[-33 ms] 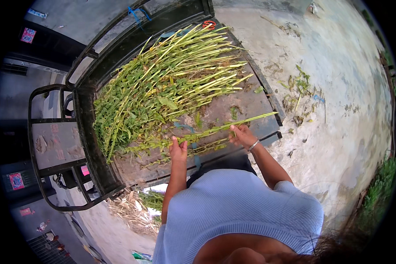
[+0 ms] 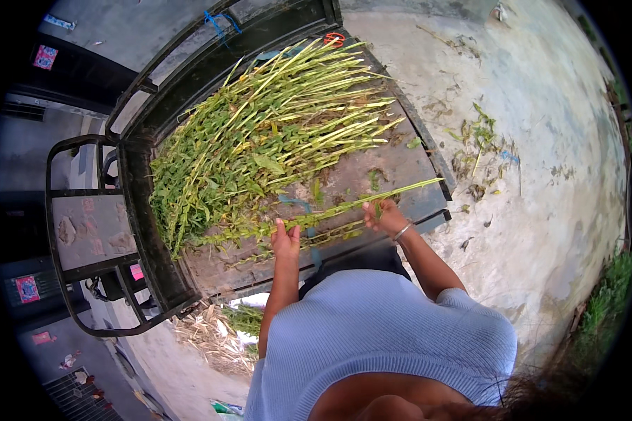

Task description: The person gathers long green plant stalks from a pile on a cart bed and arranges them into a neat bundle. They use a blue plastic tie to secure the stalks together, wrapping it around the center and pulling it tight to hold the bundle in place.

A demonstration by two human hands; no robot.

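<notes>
A long green plant stalk (image 2: 414,186) with small leaves or pods along it lies slantwise across the near part of a cart bed (image 2: 358,168). My left hand (image 2: 285,241) pinches it near its middle, thumb and forefinger upward. Farther right along the same stalk, my right hand (image 2: 383,219), with a silver bangle at the wrist, has its fingers closed at the stem. A green leaf (image 2: 379,209) shows at those fingers. Another thin stalk (image 2: 344,230) lies below, nearer my body. Beyond my hands spreads a large pile of leafy cut stalks (image 2: 260,144), cut ends toward the right.
Dark metal rails (image 2: 130,231) border the bed on the left and far sides. A blue strap (image 2: 298,203) lies on the bed. Plant scraps (image 2: 481,133) litter the concrete floor to the right. Dry husks (image 2: 214,337) lie on the ground at lower left.
My right hand has shifted slightly left and toward me along the stalk, and a green leaf now shows at its fingers. The left hand stays almost in place.
</notes>
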